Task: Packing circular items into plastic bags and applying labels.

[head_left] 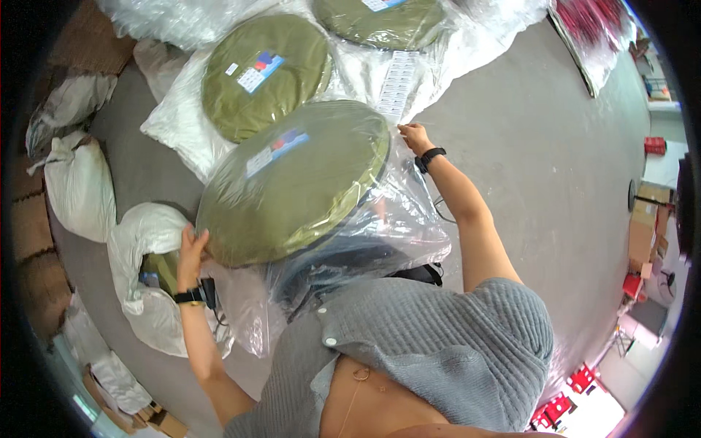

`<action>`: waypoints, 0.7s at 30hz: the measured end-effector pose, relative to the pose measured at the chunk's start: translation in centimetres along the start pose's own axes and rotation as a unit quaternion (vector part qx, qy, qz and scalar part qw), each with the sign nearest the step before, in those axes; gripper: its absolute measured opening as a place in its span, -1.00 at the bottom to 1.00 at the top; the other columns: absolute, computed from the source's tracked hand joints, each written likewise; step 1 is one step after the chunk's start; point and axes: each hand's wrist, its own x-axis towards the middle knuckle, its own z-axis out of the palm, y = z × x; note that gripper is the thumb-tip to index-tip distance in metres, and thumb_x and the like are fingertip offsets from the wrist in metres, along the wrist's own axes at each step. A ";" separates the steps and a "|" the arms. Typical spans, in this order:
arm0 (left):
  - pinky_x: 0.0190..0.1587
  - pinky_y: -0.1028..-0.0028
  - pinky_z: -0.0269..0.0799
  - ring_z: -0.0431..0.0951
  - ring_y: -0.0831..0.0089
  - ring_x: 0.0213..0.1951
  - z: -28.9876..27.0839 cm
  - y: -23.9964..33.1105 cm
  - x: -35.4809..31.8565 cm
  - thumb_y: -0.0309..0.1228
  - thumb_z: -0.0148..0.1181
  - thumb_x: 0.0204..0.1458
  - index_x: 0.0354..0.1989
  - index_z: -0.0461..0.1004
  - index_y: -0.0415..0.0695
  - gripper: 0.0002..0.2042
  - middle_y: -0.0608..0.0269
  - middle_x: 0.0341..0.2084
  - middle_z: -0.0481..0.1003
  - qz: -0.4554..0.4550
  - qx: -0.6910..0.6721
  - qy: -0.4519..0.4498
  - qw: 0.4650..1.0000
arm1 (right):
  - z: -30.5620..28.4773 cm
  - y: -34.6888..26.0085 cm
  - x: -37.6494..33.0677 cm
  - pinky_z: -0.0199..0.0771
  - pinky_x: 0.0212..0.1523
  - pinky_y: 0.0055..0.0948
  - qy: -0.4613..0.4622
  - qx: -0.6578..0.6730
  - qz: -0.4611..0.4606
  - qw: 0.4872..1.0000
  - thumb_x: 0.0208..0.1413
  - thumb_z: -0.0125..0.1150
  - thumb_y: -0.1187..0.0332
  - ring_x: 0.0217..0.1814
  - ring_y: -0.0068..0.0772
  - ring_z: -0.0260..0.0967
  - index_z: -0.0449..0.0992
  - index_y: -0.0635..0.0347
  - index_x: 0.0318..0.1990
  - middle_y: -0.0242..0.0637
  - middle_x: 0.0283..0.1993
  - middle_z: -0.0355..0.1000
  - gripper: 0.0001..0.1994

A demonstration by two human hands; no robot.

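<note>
Left hand (191, 248): fingers curled over the lower-left rim of the green disc (292, 182), gripping it through its clear bag (365, 233). Black wristband just below the hand.

Right hand (415, 136): at the disc's upper-right edge, fingers pinched on the top of the bag film. Black watch on that wrist. Whether the fingers also touch the label strip (398, 84) just above cannot be told.

Disc: large, round, olive, tilted, raised between the two hands in front of the torso; a blue and red label (276, 150) on its face. The loose end of the bag hangs below and right of the disc, crumpled, with dark material showing through it.

Around the disc:
- Second disc (263, 73), same kind, just above-left, lying flat on a white bag (175, 124).
- Third disc (380, 18) above, partly cut off by the frame edge, also in clear plastic.
- White sack (142, 241) directly left of the left hand, open, something green inside; it crowds that hand.
- More white sacks (73, 182) farther left, by brown cardboard (29, 233).
- Grey floor (540, 168) to the right of the disc.
- Red packages (595, 29) far upper right; boxes (642, 226) and red items far right, well apart from the disc.

Grey knit top (438, 350) below the disc.
</note>
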 end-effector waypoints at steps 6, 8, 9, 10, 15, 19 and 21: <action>-0.03 0.49 0.19 0.21 0.38 0.01 1.0 -1.6 -0.7 -0.30 0.10 -0.01 0.19 -0.08 -0.18 -0.36 0.11 0.04 0.16 -0.039 -0.095 0.038 0.994 | -0.6 2.4 7.1 0.36 -0.60 -0.48 0.137 -0.045 -0.010 0.990 -0.24 0.32 0.31 -0.59 -0.44 0.33 0.43 0.31 -0.39 -0.29 -0.55 0.37 -0.71; 0.00 0.51 0.13 0.19 0.42 0.01 1.2 -1.2 -0.9 -0.23 0.07 0.01 0.20 -0.09 -0.18 -0.35 0.16 0.05 0.15 -0.066 -0.118 0.054 0.989 | 0.8 2.2 7.0 0.34 -0.57 -0.48 0.137 -0.105 0.007 0.985 -0.29 0.34 0.27 -0.58 -0.45 0.35 0.49 0.34 -0.46 -0.25 -0.53 0.42 -0.70; 0.00 0.51 0.13 0.19 0.42 0.01 1.3 -0.6 -0.9 -0.23 0.07 0.01 0.20 -0.09 -0.18 -0.35 0.16 0.05 0.15 -0.070 -0.117 0.054 0.989 | 0.9 2.6 7.6 0.34 -0.57 -0.48 0.138 -0.106 0.011 0.985 -0.29 0.34 0.27 -0.58 -0.45 0.35 0.49 0.34 -0.46 -0.25 -0.53 0.42 -0.70; -0.07 0.55 0.17 0.22 0.45 -0.03 1.3 0.2 -0.8 -0.19 0.08 0.00 0.20 -0.08 -0.18 -0.34 0.17 0.05 0.16 -0.090 -0.096 0.067 0.989 | 1.0 2.9 7.9 0.32 -0.59 -0.46 0.144 -0.096 -0.018 0.985 -0.28 0.33 0.22 -0.59 -0.46 0.34 0.48 0.33 -0.49 -0.26 -0.53 0.42 -0.68; -0.50 0.72 0.12 0.30 0.63 -0.35 -1.5 -1.7 1.2 -0.08 0.10 -0.05 0.17 0.01 -0.16 -0.32 0.25 -0.09 0.28 -0.105 -0.103 0.092 0.985 | 2.5 0.3 5.7 0.35 -0.24 -0.35 0.255 -0.283 -0.158 0.911 -0.26 0.31 0.16 -0.34 -0.20 0.41 0.30 0.35 -0.13 -0.09 -0.34 0.44 -0.44; -0.38 0.70 0.16 0.27 0.67 -0.40 -2.1 -3.2 4.3 -0.10 0.11 -0.05 0.12 0.08 -0.20 -0.38 0.34 -0.21 0.34 -0.094 -0.129 0.117 0.980 | 1.2 -0.7 8.0 0.30 -0.13 -0.33 0.248 -0.372 -0.150 0.882 -0.26 0.30 0.09 -0.16 -0.15 0.37 0.20 0.26 -0.05 -0.06 -0.19 0.40 -0.36; -0.30 0.66 0.20 0.30 0.61 -0.33 -3.8 -4.5 6.0 -0.12 0.10 -0.04 0.11 0.10 -0.20 -0.40 0.32 -0.18 0.34 -0.101 -0.123 0.090 0.983 | 0.4 -0.6 9.7 0.32 -0.16 -0.34 0.219 -0.351 -0.108 0.904 -0.26 0.29 0.11 -0.19 -0.13 0.38 0.33 0.26 -0.15 -0.05 -0.25 0.43 -0.47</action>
